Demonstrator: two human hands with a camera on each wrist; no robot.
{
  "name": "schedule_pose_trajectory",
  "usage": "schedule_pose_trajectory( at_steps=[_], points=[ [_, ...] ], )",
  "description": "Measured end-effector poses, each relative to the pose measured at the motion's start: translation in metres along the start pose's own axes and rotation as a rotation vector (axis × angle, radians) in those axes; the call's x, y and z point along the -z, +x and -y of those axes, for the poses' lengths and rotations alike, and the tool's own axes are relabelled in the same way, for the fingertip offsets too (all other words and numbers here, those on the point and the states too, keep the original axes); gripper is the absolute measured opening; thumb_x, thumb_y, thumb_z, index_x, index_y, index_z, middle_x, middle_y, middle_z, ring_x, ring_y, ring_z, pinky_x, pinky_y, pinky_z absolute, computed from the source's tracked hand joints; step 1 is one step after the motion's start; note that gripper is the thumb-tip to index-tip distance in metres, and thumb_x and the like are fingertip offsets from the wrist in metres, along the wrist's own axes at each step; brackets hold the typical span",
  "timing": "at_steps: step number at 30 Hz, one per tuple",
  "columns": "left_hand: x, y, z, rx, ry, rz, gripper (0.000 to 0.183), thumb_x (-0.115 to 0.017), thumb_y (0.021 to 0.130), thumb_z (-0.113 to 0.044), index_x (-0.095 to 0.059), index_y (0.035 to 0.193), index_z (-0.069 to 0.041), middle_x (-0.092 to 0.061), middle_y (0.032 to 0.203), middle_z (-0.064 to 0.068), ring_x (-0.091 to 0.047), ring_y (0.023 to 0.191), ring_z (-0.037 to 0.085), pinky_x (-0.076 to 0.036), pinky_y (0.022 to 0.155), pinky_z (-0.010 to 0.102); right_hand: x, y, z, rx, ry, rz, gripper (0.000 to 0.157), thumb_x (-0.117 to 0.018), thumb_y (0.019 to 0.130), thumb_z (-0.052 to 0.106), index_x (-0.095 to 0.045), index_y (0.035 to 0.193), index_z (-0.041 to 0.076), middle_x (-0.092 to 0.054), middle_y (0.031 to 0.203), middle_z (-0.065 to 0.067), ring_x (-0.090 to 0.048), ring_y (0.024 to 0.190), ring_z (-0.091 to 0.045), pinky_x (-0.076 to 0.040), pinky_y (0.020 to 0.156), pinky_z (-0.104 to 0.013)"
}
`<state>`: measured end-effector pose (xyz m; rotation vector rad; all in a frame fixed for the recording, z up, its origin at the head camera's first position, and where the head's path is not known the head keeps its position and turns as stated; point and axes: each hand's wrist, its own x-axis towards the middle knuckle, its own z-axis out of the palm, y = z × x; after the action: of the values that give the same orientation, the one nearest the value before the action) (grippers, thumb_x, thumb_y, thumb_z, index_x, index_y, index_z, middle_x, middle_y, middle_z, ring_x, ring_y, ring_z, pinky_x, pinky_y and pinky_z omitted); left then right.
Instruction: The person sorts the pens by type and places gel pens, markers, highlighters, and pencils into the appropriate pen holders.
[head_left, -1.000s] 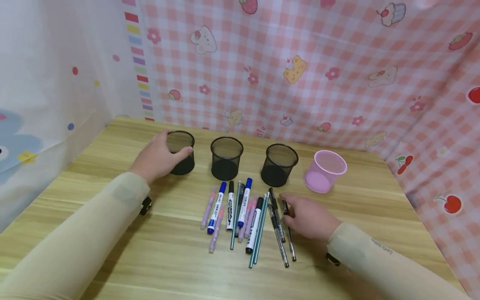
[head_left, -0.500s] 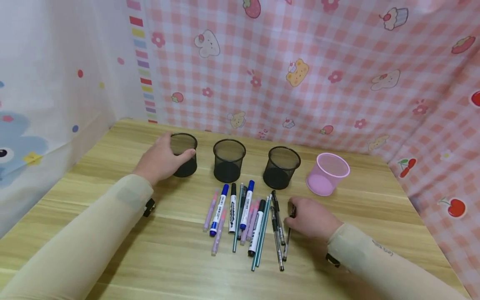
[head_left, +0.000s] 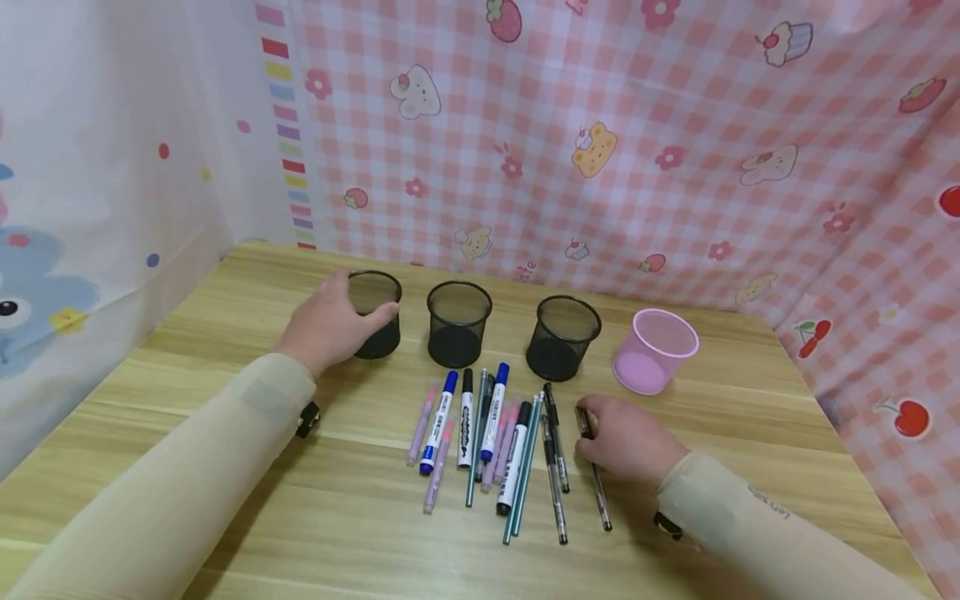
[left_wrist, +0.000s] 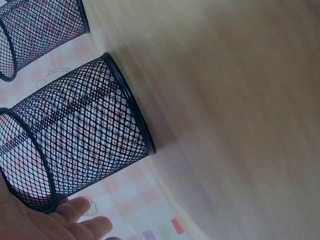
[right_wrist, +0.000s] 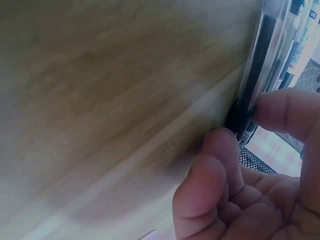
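Observation:
My left hand (head_left: 324, 327) holds the leftmost black mesh pen cup (head_left: 384, 340), thumb at its near right side and fingers at its left. In the left wrist view, fingertips (left_wrist: 75, 210) show beside the rim of this cup. My right hand (head_left: 632, 442) pinches the capped end of a black gel pen (head_left: 601, 493) between thumb and fingers. That pen lies at an angle, its other end toward me; whether it touches the table I cannot tell. Left of it lie two more black gel pens (head_left: 556, 483), apart from my fingers.
Two more black mesh cups (head_left: 455, 343) and a pink mesh cup (head_left: 647, 367) stand upright in the row. Before them lie blue and black markers (head_left: 495, 412), lilac pens (head_left: 422, 429) and teal pencils (head_left: 527, 467). A checked cloth (head_left: 525, 100) hangs behind the wooden table (head_left: 360, 517).
My right hand has taken hold of the rightmost gel pen, whose near end has swung right, away from the others. My left hand and its cup have shifted slightly right.

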<state>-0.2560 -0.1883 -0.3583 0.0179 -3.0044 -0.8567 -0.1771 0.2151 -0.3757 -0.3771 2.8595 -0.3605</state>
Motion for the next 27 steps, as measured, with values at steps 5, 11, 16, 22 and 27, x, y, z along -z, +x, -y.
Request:
schedule_pose_trajectory(
  at_steps=[5, 11, 16, 22, 27],
  points=[
    [0.000, 0.000, 0.001, -0.001, 0.000, -0.002, 0.118, -0.047, 0.093, -0.084, -0.012, 0.168, 0.000, -0.025, 0.170, 0.030, -0.034, 0.151, 0.053, -0.034, 0.121, 0.068, -0.002, 0.002, -0.001, 0.008, -0.005, -0.005, 0.055, -0.073, 0.084, 0.013, -0.064, 0.137, 0.003, -0.074, 0.122, -0.016, -0.068, 0.106, -0.028, -0.054, 0.103, -0.058],
    [-0.002, 0.002, 0.003, 0.000, -0.002, -0.009, 0.120, -0.045, 0.091, -0.087, -0.014, 0.168, -0.001, -0.026, 0.170, 0.030, -0.035, 0.151, 0.053, -0.034, 0.120, 0.068, -0.002, 0.002, 0.001, -0.030, 0.003, 0.015, 0.061, -0.073, 0.085, 0.013, -0.060, 0.144, 0.007, -0.070, 0.132, -0.019, -0.065, 0.106, -0.027, -0.053, 0.105, -0.058],
    [-0.002, 0.002, 0.003, 0.000, 0.001, -0.002, 0.118, -0.046, 0.092, -0.085, -0.013, 0.168, -0.001, -0.025, 0.170, 0.029, -0.033, 0.151, 0.053, -0.033, 0.121, 0.068, -0.001, 0.002, 0.002, -0.053, 0.035, 0.024, 0.064, -0.073, 0.085, 0.013, -0.056, 0.147, 0.009, -0.072, 0.121, -0.018, -0.064, 0.093, -0.025, -0.058, 0.090, -0.053],
    [-0.001, 0.003, 0.004, -0.004, 0.008, -0.004, 0.118, -0.045, 0.092, -0.086, -0.014, 0.167, 0.000, -0.025, 0.170, 0.029, -0.033, 0.152, 0.053, -0.033, 0.120, 0.068, 0.006, -0.001, 0.006, -0.053, 0.148, -0.022, 0.063, -0.068, 0.087, 0.011, -0.051, 0.148, 0.011, -0.067, 0.086, -0.007, -0.059, 0.069, -0.020, -0.050, 0.060, -0.038],
    [-0.002, 0.004, 0.006, -0.004, 0.007, -0.010, 0.116, -0.046, 0.093, -0.084, -0.014, 0.168, 0.000, -0.025, 0.170, 0.028, -0.033, 0.152, 0.053, -0.033, 0.121, 0.068, 0.018, -0.006, 0.017, 0.037, 0.285, -0.145, 0.056, -0.068, 0.087, 0.006, -0.050, 0.140, 0.008, -0.057, 0.071, -0.003, -0.051, 0.058, -0.016, -0.043, 0.051, -0.031]
  ],
)
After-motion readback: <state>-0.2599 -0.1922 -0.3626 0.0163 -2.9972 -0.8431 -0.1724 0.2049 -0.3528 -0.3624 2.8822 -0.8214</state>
